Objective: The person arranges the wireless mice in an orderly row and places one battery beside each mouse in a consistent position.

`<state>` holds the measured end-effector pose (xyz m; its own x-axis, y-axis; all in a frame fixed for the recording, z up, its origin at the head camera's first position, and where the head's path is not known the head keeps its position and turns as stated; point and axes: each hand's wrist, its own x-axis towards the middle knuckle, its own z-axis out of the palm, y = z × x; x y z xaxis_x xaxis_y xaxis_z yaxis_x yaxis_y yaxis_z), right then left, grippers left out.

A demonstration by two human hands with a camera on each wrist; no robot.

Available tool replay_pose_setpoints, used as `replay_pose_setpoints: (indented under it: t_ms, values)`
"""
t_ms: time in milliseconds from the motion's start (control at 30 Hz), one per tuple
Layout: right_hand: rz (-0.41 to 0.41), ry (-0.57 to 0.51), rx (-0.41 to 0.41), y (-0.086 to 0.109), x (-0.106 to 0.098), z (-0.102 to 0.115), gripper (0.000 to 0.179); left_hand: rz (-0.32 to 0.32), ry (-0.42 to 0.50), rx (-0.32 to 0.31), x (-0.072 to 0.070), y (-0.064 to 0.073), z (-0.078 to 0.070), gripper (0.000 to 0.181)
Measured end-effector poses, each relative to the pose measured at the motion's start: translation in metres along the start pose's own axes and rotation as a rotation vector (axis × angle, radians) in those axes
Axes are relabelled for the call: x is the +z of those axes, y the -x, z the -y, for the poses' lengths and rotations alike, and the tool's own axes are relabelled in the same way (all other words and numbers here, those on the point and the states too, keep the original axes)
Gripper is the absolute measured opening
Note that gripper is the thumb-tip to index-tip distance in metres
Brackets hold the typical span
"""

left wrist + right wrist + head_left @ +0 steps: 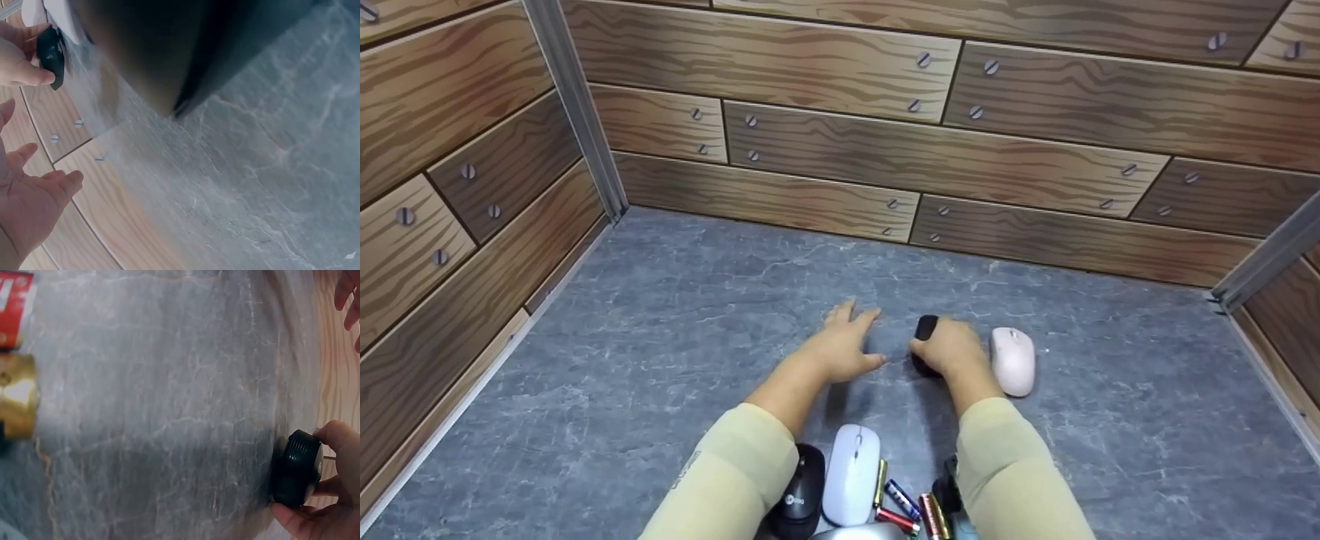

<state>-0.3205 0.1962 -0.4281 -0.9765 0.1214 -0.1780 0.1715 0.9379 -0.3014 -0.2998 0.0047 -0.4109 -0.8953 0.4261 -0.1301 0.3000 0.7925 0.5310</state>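
On the grey marbled surface, my right hand [956, 349] grips a black computer mouse [925, 330], thumb on its left side. The right wrist view shows the mouse [295, 469] pinched between thumb and fingers, at or just above the surface; I cannot tell which. Just to the right lies a pale pink mouse [1014, 364], apart from the black one. My left hand [844, 349] hovers left of the black mouse with fingers spread and nothing held. Its palm and fingers [42, 197] show bare in the left wrist view.
Close to me lie another black mouse [801, 487], a white mouse [852, 472] and several batteries [901, 499]. A silver rounded thing [862, 532] is cut off at the bottom edge. Wood-patterned walls [810, 180] bound the back and sides.
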Motion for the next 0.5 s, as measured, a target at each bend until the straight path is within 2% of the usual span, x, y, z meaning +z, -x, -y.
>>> replay_pose_setpoints:
  t_ms: [500]
  values:
    - [-0.005,0.09,-0.01,-0.0072,0.0103,0.0034,0.071,-0.001,-0.02,0.001,0.0011,0.0012,0.0024,0.071]
